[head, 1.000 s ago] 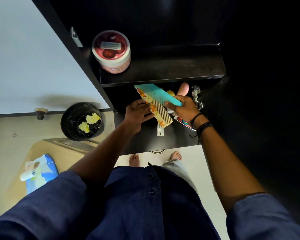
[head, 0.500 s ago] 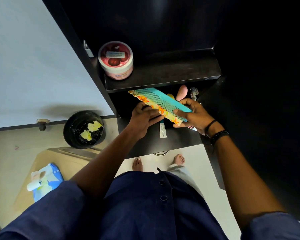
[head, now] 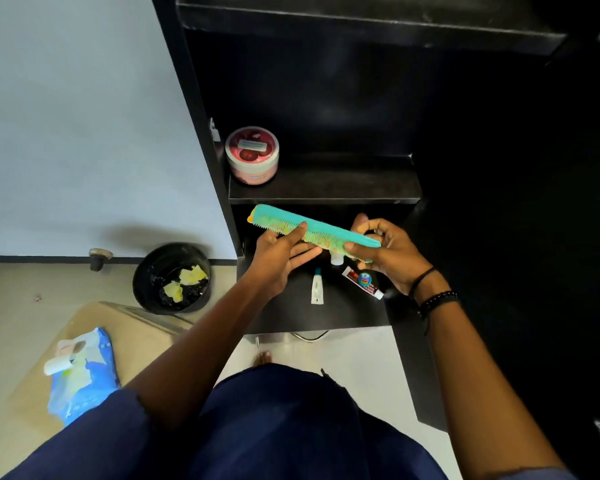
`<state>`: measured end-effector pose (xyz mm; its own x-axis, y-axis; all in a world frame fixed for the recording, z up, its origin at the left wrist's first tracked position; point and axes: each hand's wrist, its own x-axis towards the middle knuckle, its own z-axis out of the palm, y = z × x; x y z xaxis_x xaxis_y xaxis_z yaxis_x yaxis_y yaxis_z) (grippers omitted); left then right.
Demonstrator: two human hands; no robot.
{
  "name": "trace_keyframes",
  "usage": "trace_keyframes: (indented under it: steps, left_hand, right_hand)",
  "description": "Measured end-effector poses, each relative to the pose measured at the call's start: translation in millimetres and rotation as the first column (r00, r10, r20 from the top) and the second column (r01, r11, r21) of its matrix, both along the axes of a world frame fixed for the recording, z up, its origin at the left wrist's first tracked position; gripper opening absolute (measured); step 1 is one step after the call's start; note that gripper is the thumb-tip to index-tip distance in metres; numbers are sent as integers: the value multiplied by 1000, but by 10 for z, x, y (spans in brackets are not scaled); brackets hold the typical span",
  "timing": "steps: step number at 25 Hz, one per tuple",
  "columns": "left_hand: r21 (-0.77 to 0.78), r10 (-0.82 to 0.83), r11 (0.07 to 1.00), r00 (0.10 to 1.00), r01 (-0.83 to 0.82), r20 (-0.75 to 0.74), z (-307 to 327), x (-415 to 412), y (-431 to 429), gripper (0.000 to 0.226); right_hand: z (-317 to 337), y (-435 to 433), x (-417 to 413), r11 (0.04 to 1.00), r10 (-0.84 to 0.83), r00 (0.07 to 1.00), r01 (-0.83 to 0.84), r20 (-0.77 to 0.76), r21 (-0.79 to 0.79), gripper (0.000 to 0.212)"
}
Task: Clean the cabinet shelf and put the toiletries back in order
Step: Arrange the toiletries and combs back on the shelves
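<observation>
**Comb held across both hands before the cabinet**

We see a teal comb (head: 312, 232), flecked with orange and yellow, held in front of the black cabinet; it sits just below the front edge of the middle shelf (head: 343, 187) and above the lower shelf (head: 291, 313), sloping down to the right in the view. The right hand (head: 392, 258) pinches the comb's right end between thumb and curled fingers; the left hand (head: 281, 258) is spread beneath the comb's middle, fingers straight, with the index finger laid along the teeth; the comb's left end juts free past that hand.

A white cap (head: 336, 259) shows just under the comb, between the two hands; we cannot tell what it belongs to, nor whether a hand holds it. On the lower shelf lie a small white tube (head: 317, 287) with a teal cap and, near it to the right, a red toothpaste tube (head: 362, 284), one end tucked under the right hand. At the left end of the middle shelf, against the cabinet wall, stands a round pink cream jar (head: 252, 155) with its lid on. Dark bracelets (head: 433, 299) ring the right wrist.

On the floor left of the cabinet sits a black bin (head: 146, 271) holding crumpled yellow wipes (head: 187, 275); nearer us, a blue wipes packet (head: 84, 379) lies on a beige surface, with a small white roll (head: 58, 365) resting on it.
</observation>
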<state>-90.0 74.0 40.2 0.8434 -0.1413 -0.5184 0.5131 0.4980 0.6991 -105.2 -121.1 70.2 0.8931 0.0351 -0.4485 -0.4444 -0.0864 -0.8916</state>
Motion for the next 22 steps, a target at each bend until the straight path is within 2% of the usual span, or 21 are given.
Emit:
trace_keyframes:
  steps: [4, 11, 17, 22]
  left_hand:
    - [-42, 111, 993, 993, -110, 33, 300, -186, -107, 13]
    - [53, 308, 939, 897, -341, 316, 1009, -195, -124, 29]
    - [287, 234, 853, 811, -436, 537, 1540, -115, 11, 39]
    - [340, 248, 729, 693, -594, 677, 1880, -78, 32, 40]
  right_hand:
    - [204, -119, -96, 994, -104, 990, 100, 96, 53, 29]
    - [829, -224, -115, 927, -336, 911, 274, 241, 255, 43]
    - [1355, -230, -38, 864, -492, 781, 383, 385, 327, 37]
    - [1758, -172, -71, 861, -503, 727, 376, 468, 342, 33]
